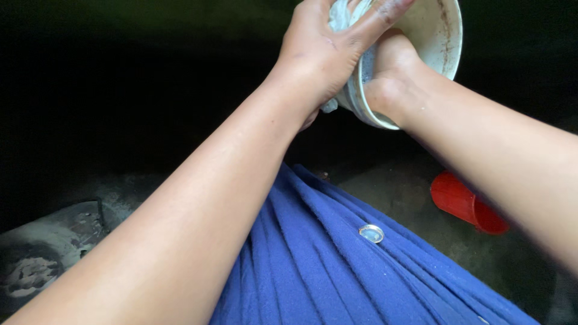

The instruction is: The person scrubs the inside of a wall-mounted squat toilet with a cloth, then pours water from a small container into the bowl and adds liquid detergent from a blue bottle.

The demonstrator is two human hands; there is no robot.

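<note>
Blue cloth (pixel 337 265): nearest to me, pleated, spread over the lap and filling the lower middle of the view; I take it for a skirt or wrap.
Button (pixel 371 233): small, round, shiny, sitting on a fold of the blue cloth right of centre.
Dark slab (pixel 48 253): lower left, grey and dirty with pale residue on it; I cannot tell what it is.
Ground (pixel 397 192): rough, grey, damp-looking, showing on either side of the lap.
Red cup (pixel 466 204): lying on its side on the ground to the right, well apart from both hands and partly hidden behind the right forearm.
Left hand (pixel 325 54): reaching up and across, palm laid over a pale rag (pixel 346 15); fingers stretched out and pressing the rag against the bowl's rim and inside — flat, I judge, so the cloth rubs over a wide patch.
Right hand (pixel 391 78): closed around the bowl's lower edge from underneath, thumb side toward me; it grips the rim to steady the bowl against the other hand's push.
Bowl (pixel 436 33): white, with thin lines around the outside and brownish streaks inside; held up in the air at the top of the view, tilted on edge with its opening facing left — away from the lap and above the ground.
Background: black beyond the hands; nothing readable there.
</note>
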